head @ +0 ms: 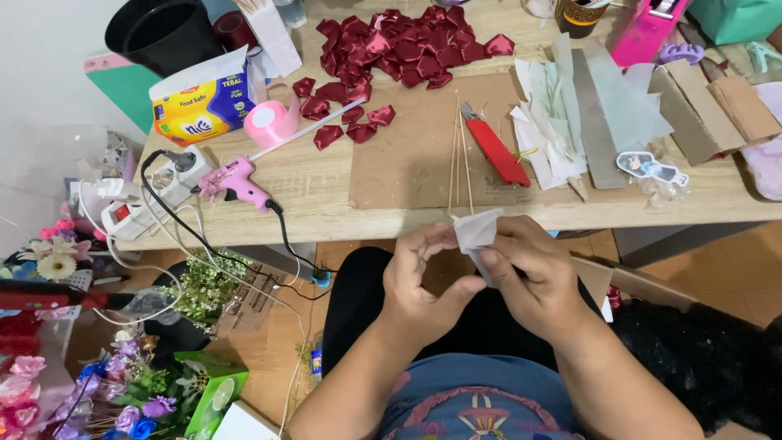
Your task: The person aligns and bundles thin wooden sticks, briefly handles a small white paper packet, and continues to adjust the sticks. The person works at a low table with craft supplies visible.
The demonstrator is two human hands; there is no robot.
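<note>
Spanning the upper part of the view, a wooden table carries a heap of dark red fabric petals, a pink glue gun, a red box cutter and a few thin wooden skewers. Below the table's near edge, above the person's lap, the left hand and right hand meet, both pinching a small folded piece of white tissue paper between thumbs and fingertips, its upper corner poking out above the knuckles.
</note>
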